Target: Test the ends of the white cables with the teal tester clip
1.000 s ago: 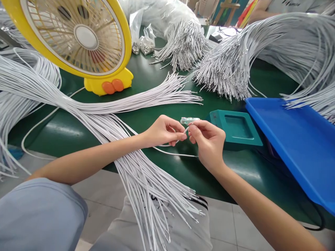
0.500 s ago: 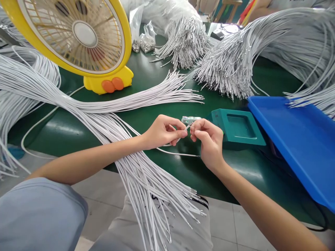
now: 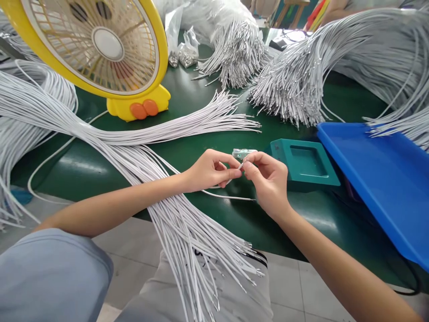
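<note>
My left hand [image 3: 214, 169] pinches a white cable [image 3: 231, 180] a short way from its tip. Closed on the end of the same cable is my right hand [image 3: 268, 179], its thumb and forefinger meeting at the tip; the fingertips hide that end. Just behind the fingers sits a small clear and pale-green fixture [image 3: 244, 153], beside a teal box with a square recess [image 3: 308, 162]. Under my left forearm a bundle of white cables [image 3: 191, 228] runs across the table edge onto my lap, their tips metallic. Another loose cable end lies below my hands.
A yellow duck-shaped fan [image 3: 139, 105] stands at the back left. To the right lies a blue tray [image 3: 378, 179]. Large bundles of grey-white cables [image 3: 295, 85] and small bags of metal parts [image 3: 188, 51] lie farther back. Part of another person shows at the top right.
My right thumb and fingers have closed in on the cable's tip. My left hand has shifted very slightly right, and the two hands are now nearly touching.
</note>
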A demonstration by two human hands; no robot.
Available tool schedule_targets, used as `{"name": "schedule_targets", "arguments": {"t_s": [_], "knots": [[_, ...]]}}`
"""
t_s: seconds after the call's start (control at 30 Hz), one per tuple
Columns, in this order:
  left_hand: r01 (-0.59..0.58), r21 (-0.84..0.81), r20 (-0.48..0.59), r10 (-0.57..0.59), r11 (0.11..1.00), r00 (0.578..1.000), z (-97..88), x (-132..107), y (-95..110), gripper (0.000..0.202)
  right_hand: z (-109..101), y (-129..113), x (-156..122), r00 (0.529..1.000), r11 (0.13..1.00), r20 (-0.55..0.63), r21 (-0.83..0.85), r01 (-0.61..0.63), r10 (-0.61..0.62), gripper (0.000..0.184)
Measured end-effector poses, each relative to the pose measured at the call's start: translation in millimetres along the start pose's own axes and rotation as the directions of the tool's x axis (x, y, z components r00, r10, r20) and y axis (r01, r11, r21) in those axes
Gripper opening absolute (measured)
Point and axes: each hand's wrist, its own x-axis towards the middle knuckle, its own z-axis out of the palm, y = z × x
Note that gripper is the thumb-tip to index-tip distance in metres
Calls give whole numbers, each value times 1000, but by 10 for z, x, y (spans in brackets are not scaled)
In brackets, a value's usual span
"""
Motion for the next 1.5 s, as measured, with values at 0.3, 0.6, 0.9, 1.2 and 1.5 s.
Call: {"name": "schedule_targets", "arguments": {"t_s": [0.3, 0.6, 0.9, 1.2, 1.5], "knots": [[-32, 25, -3, 32, 999, 999, 0, -11, 5, 19, -7, 46, -18, 983, 952, 112, 251, -173, 149, 12], [-7, 25, -34, 8, 1000, 999, 0, -4, 28, 25, -3, 48, -24, 999, 993, -36, 111, -34, 38, 6], [-13, 11, -60, 13, 1000, 998, 1, -2, 28, 21, -5, 90, -25, 998, 998, -58, 52, 20, -17, 7], [-13, 31, -87, 16, 999, 996, 3, 7, 45, 25, -9, 96, -27, 998, 998, -54, -41, 42, -44, 12], [-8, 61, -90, 13, 998, 996, 14, -2, 36, 23, 9, 77, -6, 999, 998, -32, -41, 41, -43, 14]]}}
